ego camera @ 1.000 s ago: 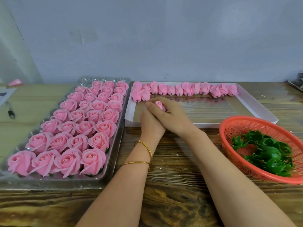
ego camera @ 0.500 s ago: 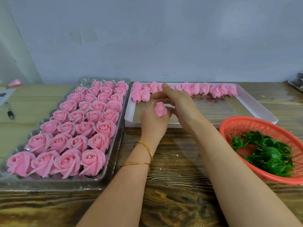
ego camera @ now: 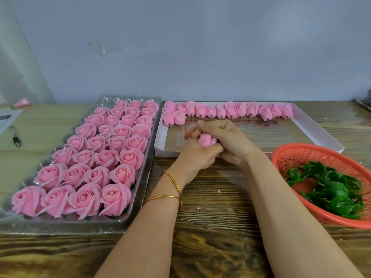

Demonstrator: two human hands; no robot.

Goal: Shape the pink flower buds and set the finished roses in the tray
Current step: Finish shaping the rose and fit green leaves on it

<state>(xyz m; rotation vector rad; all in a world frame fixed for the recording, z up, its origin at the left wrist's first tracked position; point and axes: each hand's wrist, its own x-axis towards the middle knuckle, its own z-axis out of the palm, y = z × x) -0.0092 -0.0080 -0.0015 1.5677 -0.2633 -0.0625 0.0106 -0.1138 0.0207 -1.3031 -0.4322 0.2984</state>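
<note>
While both hands work on one pink bud (ego camera: 206, 139) just above the near part of the white box (ego camera: 313, 125), the left hand (ego camera: 195, 155) curls round it from below. The right hand (ego camera: 230, 141) wraps over it from the side, fingers pinching the petals, so neither hand is free. The bud's petals are tight and its base is hidden by fingers.

The tray (ego camera: 138, 189) sits to the left on the tabletop (ego camera: 210, 217), packed with finished roses (ego camera: 118, 157). Only a few clear cups at its far end look free. A row of buds (ego camera: 230, 110) lines the far wall of the box, just behind the knuckles.

Likely risks:
- Too hard a pinch probably creases or tears the soft petals.
- A loose hold while peeling petals back could drop the bud into the box.
- Reaching to the far cups means passing over filled rows, so a wrist could flatten the roses.
- A backward flick may knock the row.
- The right forearm is near the red basket (ego camera: 291, 151) of green leaf pieces (ego camera: 331, 189), and a wide elbow swing could tip it.
</note>
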